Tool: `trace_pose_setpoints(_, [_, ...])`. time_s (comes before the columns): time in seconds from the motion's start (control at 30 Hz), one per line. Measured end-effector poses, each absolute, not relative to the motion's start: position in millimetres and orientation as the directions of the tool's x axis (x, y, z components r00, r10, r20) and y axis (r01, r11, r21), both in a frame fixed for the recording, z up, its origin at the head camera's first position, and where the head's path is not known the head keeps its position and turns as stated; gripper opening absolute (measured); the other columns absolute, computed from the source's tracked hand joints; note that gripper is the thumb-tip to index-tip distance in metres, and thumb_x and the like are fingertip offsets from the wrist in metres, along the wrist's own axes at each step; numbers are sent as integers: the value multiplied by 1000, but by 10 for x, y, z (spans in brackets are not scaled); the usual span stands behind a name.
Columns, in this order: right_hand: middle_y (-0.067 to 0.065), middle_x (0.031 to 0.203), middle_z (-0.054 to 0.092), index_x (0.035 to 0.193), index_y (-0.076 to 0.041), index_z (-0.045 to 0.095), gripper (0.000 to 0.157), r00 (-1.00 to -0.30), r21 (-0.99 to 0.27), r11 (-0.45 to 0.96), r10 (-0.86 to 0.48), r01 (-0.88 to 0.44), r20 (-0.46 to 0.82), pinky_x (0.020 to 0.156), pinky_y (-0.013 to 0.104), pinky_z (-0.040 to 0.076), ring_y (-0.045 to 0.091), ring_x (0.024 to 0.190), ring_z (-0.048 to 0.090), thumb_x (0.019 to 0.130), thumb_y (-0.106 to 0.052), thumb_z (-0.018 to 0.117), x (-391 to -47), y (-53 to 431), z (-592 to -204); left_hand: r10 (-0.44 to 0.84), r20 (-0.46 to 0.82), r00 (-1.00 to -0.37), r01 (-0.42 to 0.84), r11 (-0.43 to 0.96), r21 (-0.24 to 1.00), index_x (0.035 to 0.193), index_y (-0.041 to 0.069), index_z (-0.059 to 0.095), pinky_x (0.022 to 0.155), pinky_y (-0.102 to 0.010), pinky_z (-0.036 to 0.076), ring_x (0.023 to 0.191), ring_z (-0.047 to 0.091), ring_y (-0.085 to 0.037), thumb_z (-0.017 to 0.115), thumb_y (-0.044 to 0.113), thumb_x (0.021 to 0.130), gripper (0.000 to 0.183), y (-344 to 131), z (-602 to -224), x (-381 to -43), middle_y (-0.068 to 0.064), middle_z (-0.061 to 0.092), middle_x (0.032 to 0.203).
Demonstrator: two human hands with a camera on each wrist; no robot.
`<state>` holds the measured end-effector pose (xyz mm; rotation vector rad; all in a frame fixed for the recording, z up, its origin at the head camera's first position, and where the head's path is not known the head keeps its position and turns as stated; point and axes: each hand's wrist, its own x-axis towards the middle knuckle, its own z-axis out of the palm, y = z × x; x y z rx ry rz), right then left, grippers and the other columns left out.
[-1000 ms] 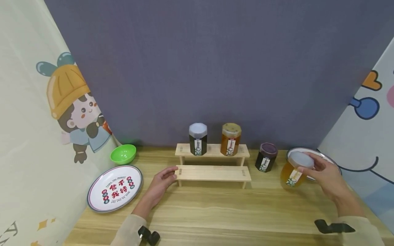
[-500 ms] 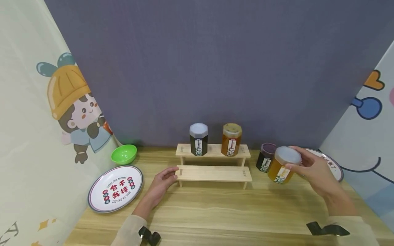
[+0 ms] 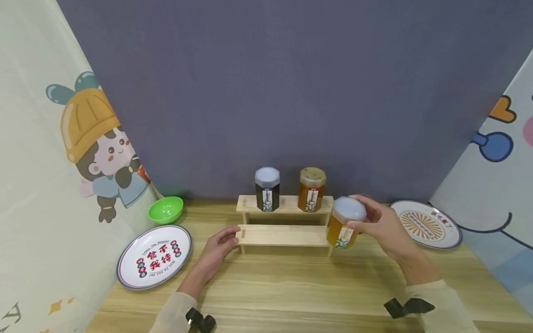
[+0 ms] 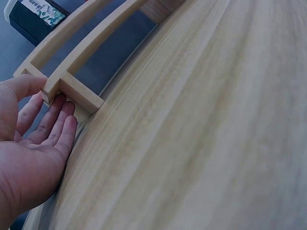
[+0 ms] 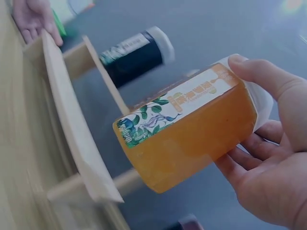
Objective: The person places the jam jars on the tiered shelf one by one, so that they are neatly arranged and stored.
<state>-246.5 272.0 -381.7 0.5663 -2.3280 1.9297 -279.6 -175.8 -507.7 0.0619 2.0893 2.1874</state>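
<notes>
My right hand grips an amber honey jar by its white lid, thumb on one side and fingers on the other. The jar is slightly tilted and overlaps the right end of a two-tier wooden rack. My left hand holds the left end of the lower tier; in the left wrist view its thumb is on the board and its fingers curl below. On the upper tier stand a dark jar with a white lid and an amber jar with a yellowish lid.
A purple-lidded dark jar is almost hidden behind my right hand. One plate lies at the right, another plate at the left with a green bowl behind it. A grey backdrop rises behind the wooden table.
My right hand has carried the honey jar leftward from near the right plate, past the purple-lidded jar, to the rack's right end. My left hand has stayed on the rack.
</notes>
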Motion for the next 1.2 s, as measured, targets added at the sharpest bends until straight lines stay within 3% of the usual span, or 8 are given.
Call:
trace_pose_setpoints(0.27, [-6, 128, 61, 152, 7, 40, 71, -914, -947, 99, -311, -305, 261, 89, 21, 59, 5, 112, 66, 91, 1, 75, -2569, 2318, -3902, 120, -50, -991, -57, -51, 997, 141, 3, 59, 99, -22, 53, 119, 57, -12, 67, 9, 99, 43, -1735, -5090, -2796, -12, 59, 144])
trace_pose_setpoints(0.63, [19, 139, 55, 151, -6, 48, 71, -914, -947, 140, -335, -289, 229, 91, 23, 58, 14, 112, 66, 88, -11, 82, -2719, 1822, -3945, 94, -42, -995, -48, -66, 997, 139, 1, 60, 96, -21, 55, 117, 59, -10, 65, 5, 99, 41, -1740, -5111, -2807, -8, 64, 135])
trace_pose_setpoints(0.93, [22, 139, 57, 153, -7, 47, 77, -919, -967, 107, -352, -230, 179, 95, 27, 58, 27, 119, 64, 86, -13, 84, -2820, 1491, -4020, 99, -49, -994, -56, -74, 996, 140, 2, 60, 98, -21, 55, 120, 57, -12, 65, 4, 98, 42, -1757, -5099, -2820, -8, 63, 136])
trace_pose_setpoints(1.2, [21, 142, 57, 152, -8, 48, 78, -916, -970, 85, -357, -229, 185, 95, 28, 59, 29, 121, 65, 84, -11, 86, -2859, 1281, -4084, 107, -54, -993, -62, -73, 995, 141, 2, 59, 97, -21, 55, 119, 56, -13, 64, 5, 99, 42, -1762, -5100, -2811, -7, 62, 134])
